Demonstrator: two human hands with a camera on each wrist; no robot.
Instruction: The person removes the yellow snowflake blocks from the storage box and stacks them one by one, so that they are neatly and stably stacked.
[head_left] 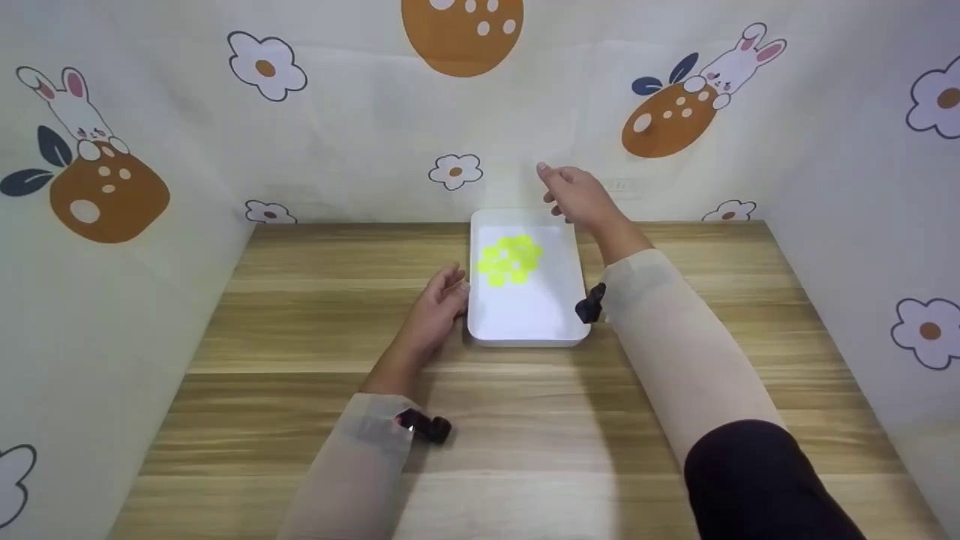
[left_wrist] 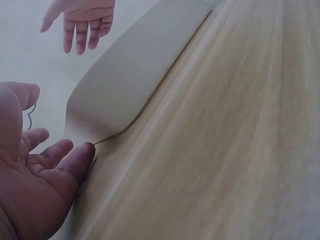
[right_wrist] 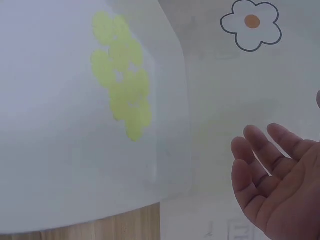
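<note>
"So, can you read any writing?"

"Only faint marks (right_wrist: 240, 229) low on the patterned backdrop (head_left: 360, 150), seen from the right wrist; they are too pale to make out. Elsewhere it carries printed flowers (head_left: 456, 172) and rabbits (head_left: 727, 71) leaning on orange fruit (head_left: 667, 124)."

"And the yellow pieces (head_left: 526, 250)?"

"They lie flat and bunched together in the white tray (head_left: 525, 319), toward its far left part. Their outlines are roundish, touching or overlapping, with small gaps of white between. The tray sits on the wooden table (head_left: 315, 315), its far end close to the backdrop."

"Where's that from the fingers?"

"Well, the left hand (head_left: 436, 311) is just beside the tray's long left wall, with the pieces across that wall, to the right and a little farther off. Its fingers are released and loosely bent. Whether a fingertip touches the wall, I cannot tell."

"What about the other one?"

"The right hand (head_left: 583, 199) hangs in the air by the tray's far right corner, its fingers slack, gently curved and released too. The yellow bunch lies lower, nearer and to the left of those fingertips, well apart from them."
</note>
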